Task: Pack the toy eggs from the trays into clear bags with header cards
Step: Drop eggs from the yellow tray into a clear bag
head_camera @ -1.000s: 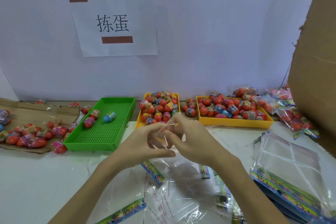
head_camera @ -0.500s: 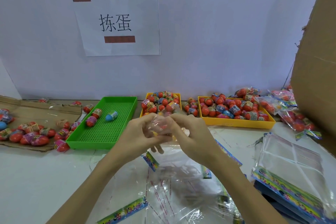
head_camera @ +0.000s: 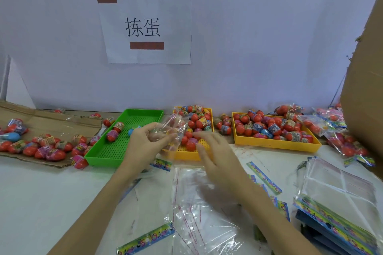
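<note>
Holding a clear bag open — ready for eggs

At centre frame the left hand [head_camera: 145,141] is pinching a clear bag [head_camera: 172,130], while the right hand [head_camera: 211,151] is hovering with fingers apart over the yellow tray [head_camera: 186,154] of toy eggs [head_camera: 195,124] — likely picking next; a white tabletop [head_camera: 41,192] is sitting under a signed wall [head_camera: 269,37].

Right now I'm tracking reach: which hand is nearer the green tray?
Left. The left hand holds a clear bag just beside the green tray; the right hand is over the small yellow tray, farther away.
</note>
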